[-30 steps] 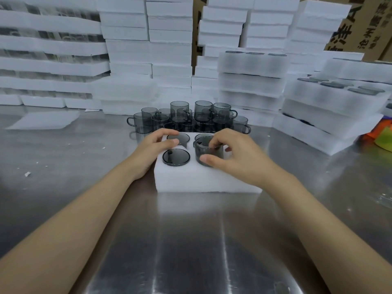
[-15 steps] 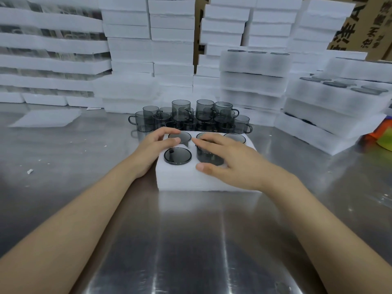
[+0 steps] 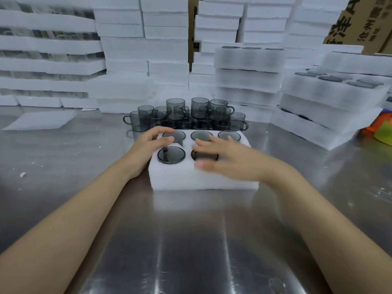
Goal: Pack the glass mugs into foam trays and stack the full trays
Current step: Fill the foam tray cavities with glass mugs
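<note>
A white foam tray point(image 3: 203, 179) lies on the steel table in front of me, with smoked-glass mugs sunk upside down in its holes. One mug's base point(image 3: 171, 154) shows at the front left. My left hand point(image 3: 148, 147) rests on the tray's left edge, fingers curled loosely over the back-left hole. My right hand point(image 3: 224, 158) lies flat and blurred over the front-middle mug point(image 3: 203, 155), fingers spread. Behind the tray stands a cluster of loose grey mugs point(image 3: 186, 115).
Stacks of foam trays point(image 3: 144, 49) wall the back of the table. Filled trays point(image 3: 248, 66) are stacked at the back right, more filled trays point(image 3: 331, 102) at the right. A loose foam sheet point(image 3: 40, 122) lies far left. Cardboard boxes point(image 3: 360, 22) stand behind.
My right hand let go of the mug it was lowering into the front-middle hole and now lies flat over it. The left hand stayed on the tray's left side.
</note>
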A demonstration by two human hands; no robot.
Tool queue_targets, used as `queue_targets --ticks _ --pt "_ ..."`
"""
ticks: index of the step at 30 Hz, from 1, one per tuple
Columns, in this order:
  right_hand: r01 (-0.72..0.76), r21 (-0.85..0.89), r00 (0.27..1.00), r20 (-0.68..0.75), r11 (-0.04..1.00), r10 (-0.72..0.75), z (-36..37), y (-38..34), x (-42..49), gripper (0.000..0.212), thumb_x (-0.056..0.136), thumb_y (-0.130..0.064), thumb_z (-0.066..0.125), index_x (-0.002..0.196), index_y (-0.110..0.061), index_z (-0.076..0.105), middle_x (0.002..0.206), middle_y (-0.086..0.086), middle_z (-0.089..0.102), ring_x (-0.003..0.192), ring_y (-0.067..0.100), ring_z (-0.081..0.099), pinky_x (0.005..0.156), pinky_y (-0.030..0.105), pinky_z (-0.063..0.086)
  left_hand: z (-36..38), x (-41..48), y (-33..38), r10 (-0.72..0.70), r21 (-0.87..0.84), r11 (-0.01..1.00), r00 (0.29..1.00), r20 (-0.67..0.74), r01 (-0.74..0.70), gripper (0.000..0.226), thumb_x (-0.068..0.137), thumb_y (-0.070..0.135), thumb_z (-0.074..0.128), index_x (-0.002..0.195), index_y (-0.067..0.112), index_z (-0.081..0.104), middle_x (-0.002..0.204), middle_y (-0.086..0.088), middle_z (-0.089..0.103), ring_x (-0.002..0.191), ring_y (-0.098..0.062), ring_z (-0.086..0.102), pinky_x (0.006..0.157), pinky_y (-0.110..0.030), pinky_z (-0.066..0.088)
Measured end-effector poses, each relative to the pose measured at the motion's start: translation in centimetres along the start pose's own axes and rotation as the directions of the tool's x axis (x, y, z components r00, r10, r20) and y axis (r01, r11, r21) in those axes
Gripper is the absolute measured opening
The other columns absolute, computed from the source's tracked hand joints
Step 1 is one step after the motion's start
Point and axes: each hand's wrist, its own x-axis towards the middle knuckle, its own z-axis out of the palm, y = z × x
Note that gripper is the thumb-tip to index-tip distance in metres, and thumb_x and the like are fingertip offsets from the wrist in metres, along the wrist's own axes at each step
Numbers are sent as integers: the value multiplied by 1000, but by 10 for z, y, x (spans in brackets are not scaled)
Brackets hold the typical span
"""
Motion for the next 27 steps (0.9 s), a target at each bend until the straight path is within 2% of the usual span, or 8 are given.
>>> queue_targets --ticks 2,4,6,7,10,19,24,27 --pt "10 352 941 -319 936 110 -8 12 3 31 84 -66 45 92 -46 68 110 -26 65 119 -4 52 92 16 40 0 -1 1 3 3 1000 1000 -2 -3 18 89 11 63 98 26 68 95 16 65 78 10 63 63 -5 45" --pt "71 466 744 -614 882 264 -13 34 4 22 94 -32 52 81 -35 70 83 -25 70 90 -7 63 73 12 43 0 -1 1 11 8 1000 1000 -5 -11 18 89 11 62 98 25 67 97 14 64 77 13 62 62 -3 44" --pt "-7 461 556 -736 888 387 -9 63 5 24 92 -14 50 81 -21 71 78 -7 72 83 15 66 71 24 47 -1 -1 1 13 12 1000 1000 -2 -13 18 89 11 63 98 25 67 97 13 64 76 13 62 62 -3 44" --pt "-99 421 530 -745 902 406 -5 78 7 23 92 -13 50 86 -14 72 85 5 72 87 26 64 76 31 48 -1 -1 1 11 12 1000 1000 0 -11 18 89 12 63 98 26 67 95 14 64 75 12 63 61 -4 44" --pt "-299 277 594 -695 913 405 3 114 19 24 94 -10 50 105 -5 70 109 15 68 98 30 60 84 30 43 -2 0 0 9 11 1000 1000 6 -9 18 88 12 63 96 28 68 84 23 68 74 10 64 60 -5 45" --pt "-335 44 738 -608 941 291 -6 142 75 43 96 -10 47 138 -10 43 151 10 30 134 30 34 108 47 32 -5 6 -3 -6 -8 1000 999 52 6 22 73 30 68 95 33 70 88 19 70 80 0 67 64 -11 48" --pt "-355 -102 803 -542 929 247 -13 155 97 46 94 -10 49 140 -15 44 149 9 36 140 25 26 113 38 23 -6 9 -7 -23 -25 999 997 75 25 25 72 31 67 97 33 70 86 17 70 79 -5 67 65 -15 50" --pt "-342 -194 795 -582 919 173 -11 159 101 44 90 -6 55 134 -13 51 125 15 52 126 31 37 96 39 35 -7 11 -8 -31 -25 999 996 81 34 25 72 31 67 97 34 70 88 16 69 81 -8 68 67 -18 51"
